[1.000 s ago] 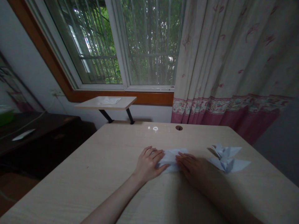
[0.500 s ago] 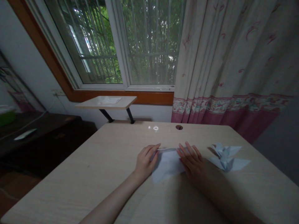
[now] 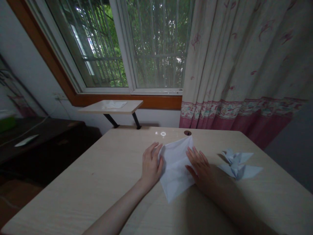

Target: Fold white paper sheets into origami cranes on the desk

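- Desk (image 3: 73,182), beneath all the fingers;
- white paper sheet (image 3: 177,169), between left and right fingers;
- right hand (image 3: 201,169), fingers spread over the sheet's right edge;
- left hand (image 3: 150,164) at its left edge, thumb apart; cannot tell if pinching;
- folded papers (image 3: 237,166), right of the right fingers.

We see daylight through a barred window (image 3: 124,45) at eleven o'clock, a pink-bottomed floral curtain (image 3: 241,65) at two, a white wall (image 3: 23,55) at ten, dark furniture (image 3: 51,143) at nine, brown floor (image 3: 21,191) at eight, and our pale wood-toned table (image 3: 102,186) at six.
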`<state>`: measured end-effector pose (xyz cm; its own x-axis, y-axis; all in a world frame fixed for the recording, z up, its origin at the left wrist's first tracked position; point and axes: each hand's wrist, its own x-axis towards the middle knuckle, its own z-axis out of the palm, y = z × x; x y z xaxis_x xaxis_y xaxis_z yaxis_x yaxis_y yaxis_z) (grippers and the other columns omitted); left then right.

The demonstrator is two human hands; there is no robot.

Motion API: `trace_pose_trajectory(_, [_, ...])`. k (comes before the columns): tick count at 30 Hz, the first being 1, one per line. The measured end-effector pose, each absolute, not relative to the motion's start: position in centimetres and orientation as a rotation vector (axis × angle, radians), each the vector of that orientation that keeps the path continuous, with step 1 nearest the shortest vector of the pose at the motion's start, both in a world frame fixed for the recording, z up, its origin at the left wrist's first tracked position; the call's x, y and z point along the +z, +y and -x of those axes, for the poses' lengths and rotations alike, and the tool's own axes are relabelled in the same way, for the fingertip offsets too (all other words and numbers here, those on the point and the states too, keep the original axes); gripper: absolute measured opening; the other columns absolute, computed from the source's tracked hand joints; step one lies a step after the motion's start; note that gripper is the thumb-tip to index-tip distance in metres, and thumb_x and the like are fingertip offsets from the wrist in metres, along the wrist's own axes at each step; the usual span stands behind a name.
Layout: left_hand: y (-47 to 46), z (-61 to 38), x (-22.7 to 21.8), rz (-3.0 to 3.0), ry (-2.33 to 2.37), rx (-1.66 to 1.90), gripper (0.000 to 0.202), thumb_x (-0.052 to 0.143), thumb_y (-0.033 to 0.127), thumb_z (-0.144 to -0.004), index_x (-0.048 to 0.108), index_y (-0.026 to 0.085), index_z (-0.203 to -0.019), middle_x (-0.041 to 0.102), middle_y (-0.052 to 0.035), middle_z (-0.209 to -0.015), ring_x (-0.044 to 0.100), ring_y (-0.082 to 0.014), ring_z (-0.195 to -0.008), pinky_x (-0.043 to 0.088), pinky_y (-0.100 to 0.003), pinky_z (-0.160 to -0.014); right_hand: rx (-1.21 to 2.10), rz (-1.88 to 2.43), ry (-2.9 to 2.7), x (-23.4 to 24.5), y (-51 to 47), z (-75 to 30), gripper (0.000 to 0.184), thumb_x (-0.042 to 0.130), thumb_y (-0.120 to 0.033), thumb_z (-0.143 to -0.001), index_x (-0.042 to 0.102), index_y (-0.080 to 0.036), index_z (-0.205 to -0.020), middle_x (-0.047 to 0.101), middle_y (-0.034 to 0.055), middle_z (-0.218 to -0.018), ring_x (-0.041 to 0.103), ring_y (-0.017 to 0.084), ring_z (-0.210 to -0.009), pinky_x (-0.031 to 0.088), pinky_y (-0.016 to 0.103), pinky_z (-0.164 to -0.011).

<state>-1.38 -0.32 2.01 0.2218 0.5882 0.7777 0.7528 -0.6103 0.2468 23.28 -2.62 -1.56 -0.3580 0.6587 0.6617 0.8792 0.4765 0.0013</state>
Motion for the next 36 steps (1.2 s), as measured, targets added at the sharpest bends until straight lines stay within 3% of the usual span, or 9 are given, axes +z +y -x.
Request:
trace_pose_trajectory(5, [-0.3, 1.3, 2.0, 2.309, -1.262, -1.136, 0.049, 0.047, 0.011, -0.088, 0.039, 0.020, -0.136, 0.041, -0.0160, -0.137, 0.037, -0.0315, -0.132, 0.027, -0.056, -0.109, -0.438, 1.284, -2.177, -2.2, -2.3, -23.4, 0.051, 0.039, -0.029, -0.099, 0.028, -0.020, -0.148, 0.041, 0.0092, -0.148, 0.024, 0.023, -0.142, 0.025, 0.049, -0.114])
trace_pose_trajectory(13, [-0.4, 0.8, 1.9, 2.384, -1.306, -1.080, 0.047, 0.048, 0.015, -0.088, 0.040, 0.016, -0.134, 0.041, -0.0169, -0.140, 0.033, -0.0298, -0.136, 0.024, -0.055, -0.112, -0.412, 1.299, -2.204, -2.9, -1.9, -23.6, 0.046, 0.038, -0.028, -0.099, 0.035, -0.019, -0.144, 0.044, 0.0086, -0.147, 0.027, 0.023, -0.141, 0.026, 0.050, -0.113])
trace_pose_trajectory(16, [-0.7, 0.5, 1.7, 2.428, -1.326, -1.015, 0.050, 0.049, 0.019, -0.089, 0.037, 0.015, -0.138, 0.036, -0.0169, -0.147, 0.025, -0.0305, -0.141, 0.021, -0.055, -0.113, -0.382, 1.279, -2.189, -2.8, -1.9, -23.7, 0.046, 0.037, -0.028, -0.099, 0.036, -0.020, -0.144, 0.046, 0.0092, -0.145, 0.033, 0.023, -0.138, 0.028, 0.050, -0.112])
trace_pose_trajectory(19, [-1.1, 0.1, 1.0, 2.510, -1.364, -0.884, 0.060, 0.051, 0.030, -0.091, 0.029, 0.015, -0.144, 0.031, -0.0163, -0.152, 0.017, -0.0323, -0.144, 0.020, -0.056, -0.113, -0.334, 1.244, -2.146, -2.4, -2.1, -24.0, 0.041, 0.034, -0.026, -0.099, 0.043, -0.022, -0.139, 0.056, 0.0080, -0.136, 0.048, 0.021, -0.129, 0.034, 0.049, -0.110])
trace_pose_trajectory(23, [-1.7, -0.6, -0.5, 2.659, -1.455, -0.649, 0.069, 0.048, 0.053, -0.092, 0.029, 0.014, -0.146, 0.032, -0.0178, -0.152, 0.019, -0.0348, -0.143, 0.023, -0.058, -0.111, -0.282, 1.329, -2.040, -2.2, -1.8, -24.5, 0.037, 0.034, -0.026, -0.098, 0.055, -0.023, -0.129, 0.066, 0.0071, -0.122, 0.060, 0.022, -0.114, 0.038, 0.048, -0.106])
trace_pose_trajectory(30, [-2.1, -0.8, -0.9, 2.780, -1.482, -0.395, 0.085, 0.039, 0.075, -0.084, 0.032, 0.018, -0.147, 0.028, -0.0183, -0.153, 0.016, -0.0384, -0.143, 0.018, -0.063, -0.110, -0.432, 1.537, -1.850, -4.5, -0.9, -24.2, 0.044, 0.039, -0.031, -0.092, 0.046, -0.020, -0.134, 0.064, 0.0126, -0.122, 0.057, 0.029, -0.114, 0.037, 0.051, -0.103])
trace_pose_trajectory(36, [-2.2, -0.7, -0.3, 2.815, -1.447, -0.335, 0.096, 0.042, 0.083, -0.075, 0.032, 0.021, -0.148, 0.023, -0.0189, -0.154, 0.013, -0.0421, -0.142, 0.014, -0.066, -0.109, -0.369, 1.612, -1.837, -3.7, -1.6, -24.0, 0.043, 0.045, -0.027, -0.085, 0.049, -0.018, -0.127, 0.066, 0.0146, -0.113, 0.061, 0.031, -0.104, 0.045, 0.049, -0.094])
